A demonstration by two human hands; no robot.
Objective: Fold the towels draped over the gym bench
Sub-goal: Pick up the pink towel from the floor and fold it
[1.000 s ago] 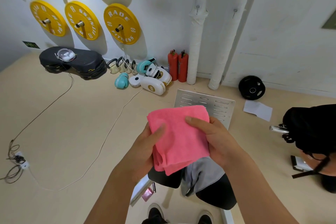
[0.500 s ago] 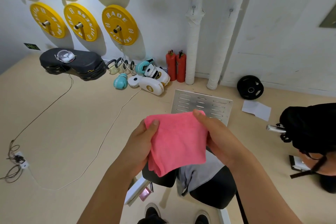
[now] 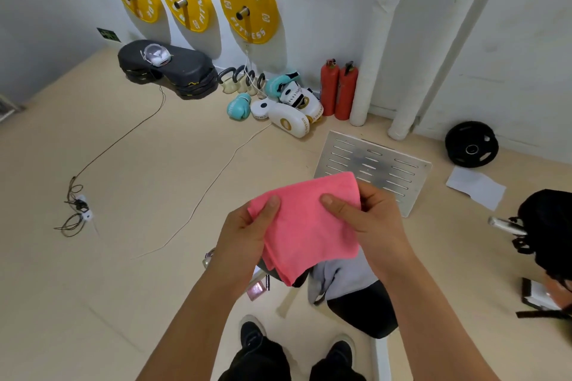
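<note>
Pink towel [image 3: 309, 223] pinched by left hand [image 3: 247, 235] and right hand [image 3: 368, 219]; yellow plates [image 3: 247, 4] read "RADE FITNESS".

On my feed I see three yellow weight plates [image 3: 247, 6] on wall pegs, two red fire extinguishers [image 3: 338, 88] upright beside a white pipe [image 3: 373, 49], boxing gloves [image 3: 288, 102] on the floor, a slotted metal panel [image 3: 380, 161], and a black weight plate [image 3: 471, 144] near the wall.

One pink towel [image 3: 305, 226], one grey towel [image 3: 340, 277], two hands, three yellow weight plates [image 3: 247, 4], two red fire extinguishers [image 3: 339, 91], one black weight plate [image 3: 471, 144], two teal boxing gloves [image 3: 238, 106], four kettlebells [image 3: 243, 80]
</note>
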